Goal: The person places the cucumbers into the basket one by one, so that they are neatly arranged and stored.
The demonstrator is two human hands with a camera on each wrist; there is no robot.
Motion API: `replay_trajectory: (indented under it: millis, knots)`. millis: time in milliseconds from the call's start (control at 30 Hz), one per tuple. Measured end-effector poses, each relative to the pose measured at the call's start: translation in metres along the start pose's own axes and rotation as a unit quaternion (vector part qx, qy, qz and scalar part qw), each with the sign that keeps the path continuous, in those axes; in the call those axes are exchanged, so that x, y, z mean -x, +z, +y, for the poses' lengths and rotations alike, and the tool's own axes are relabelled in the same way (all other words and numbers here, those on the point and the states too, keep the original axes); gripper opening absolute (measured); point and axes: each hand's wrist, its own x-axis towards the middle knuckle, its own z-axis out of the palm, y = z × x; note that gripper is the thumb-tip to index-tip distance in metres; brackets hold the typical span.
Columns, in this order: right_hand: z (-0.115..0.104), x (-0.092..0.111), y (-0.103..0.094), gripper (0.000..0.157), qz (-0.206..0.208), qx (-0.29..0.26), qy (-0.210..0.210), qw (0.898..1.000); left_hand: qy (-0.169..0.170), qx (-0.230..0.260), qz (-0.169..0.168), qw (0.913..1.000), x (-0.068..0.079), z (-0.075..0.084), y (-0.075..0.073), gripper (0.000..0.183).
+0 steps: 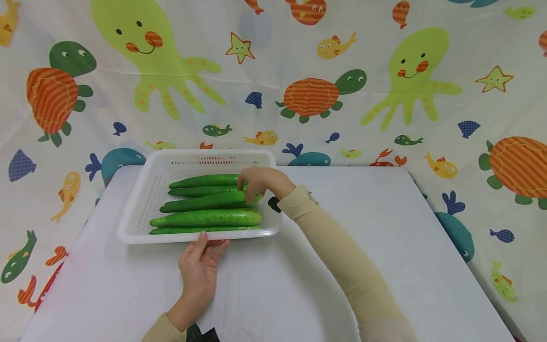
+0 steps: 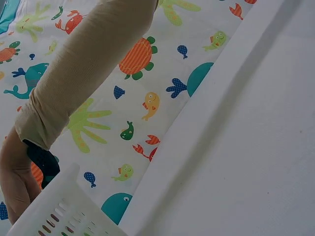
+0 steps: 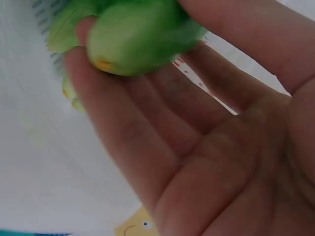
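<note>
A white plastic basket (image 1: 136,199) holds several long green cucumbers lying side by side. My right hand (image 1: 261,181) reaches in from the right and grips one cucumber (image 1: 205,202) near its right end. In the right wrist view, the blunt end of that cucumber (image 3: 133,44) sits between the thumb and the fingers (image 3: 128,123). At the basket's front side, my left hand (image 1: 199,270) holds the rim, thumb on top and the other fingers at its underside. The left wrist view shows only a slotted corner of the basket (image 2: 64,206), with the left hand itself out of frame.
The basket stands on a white-covered table (image 1: 350,209), at its back left. Behind it hangs a white curtain (image 1: 273,61) printed with sea animals. The right sleeve (image 1: 342,256) crosses over the table from the lower right.
</note>
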Motion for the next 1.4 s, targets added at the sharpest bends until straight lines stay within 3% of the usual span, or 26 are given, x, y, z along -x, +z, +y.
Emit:
replay_trajectory:
  millis: [133, 300, 633, 867, 1133, 1400]
  knots:
    - [-0.005, -0.007, 0.005, 0.058, -0.024, 0.038, 0.050, 0.998, 0.004, -0.001, -0.001, 1.0000, 0.001, 0.000, 0.000, 0.019]
    - [-0.007, -0.013, 0.010, 0.060, -0.037, 0.077, 0.075, 0.994, 0.005, -0.009, 0.014, 0.9999, 0.001, 0.000, 0.002, 0.019]
    - [-0.002, -0.012, 0.020, 0.060, -0.033, 0.033, 0.088, 0.995, 0.001, 0.022, 0.032, 0.9993, 0.004, -0.002, 0.002, 0.021]
    - [-0.002, -0.011, 0.019, 0.061, -0.046, 0.026, 0.073, 0.996, 0.003, 0.030, 0.053, 0.9981, 0.005, 0.000, 0.004, 0.020]
    - [-0.001, 0.001, 0.008, 0.057, -0.031, 0.012, 0.062, 0.997, -0.010, 0.015, 0.026, 0.9995, 0.001, 0.003, 0.005, 0.020]
    - [0.002, 0.023, 0.000, 0.053, 0.005, 0.082, -0.008, 0.997, -0.031, 0.003, 0.025, 0.9992, -0.001, 0.005, 0.004, 0.020]
